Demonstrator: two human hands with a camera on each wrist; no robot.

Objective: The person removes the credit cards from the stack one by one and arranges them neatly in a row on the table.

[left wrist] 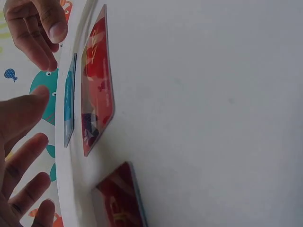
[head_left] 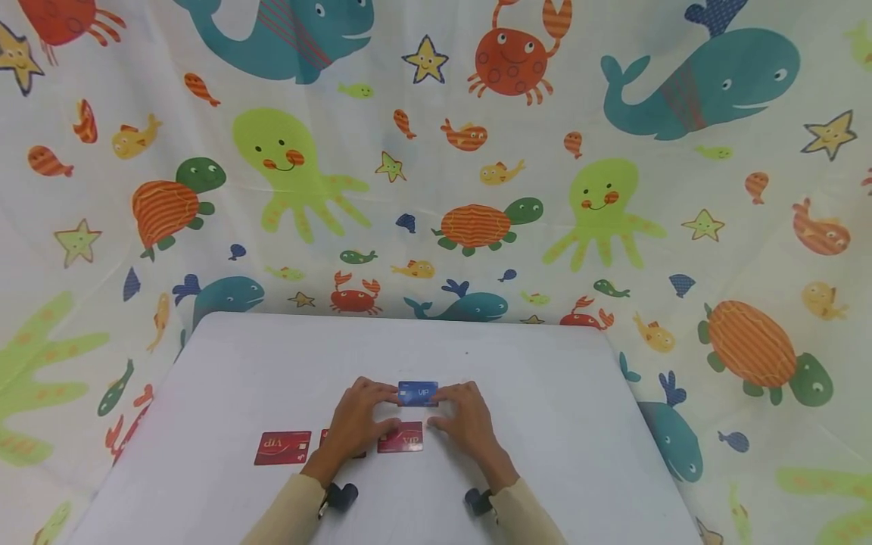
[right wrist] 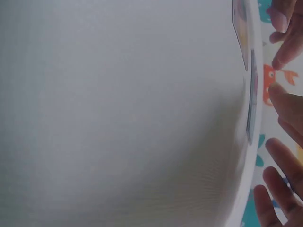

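A blue VIP card [head_left: 418, 393] lies flat on the white table, between my two hands in the head view. My left hand [head_left: 361, 416] is at its left edge, with fingers and thumb spread and loosely bent. At the right edge is my right hand [head_left: 468, 420], its fingers relaxed too. Both wrist views show the fingers raised off the tabletop; whether a fingertip touches the card cannot be told. Just nearer than the blue card lies a red VIP card [head_left: 405, 439], under the left thumb's side. The left hand mostly covers another red card [head_left: 324, 436].
One more red card [head_left: 282, 447] lies to the left, in the same row as the other red ones. The white table [head_left: 559, 424] ends at a far edge in front of a hanging cloth [head_left: 422, 166] printed with sea animals.
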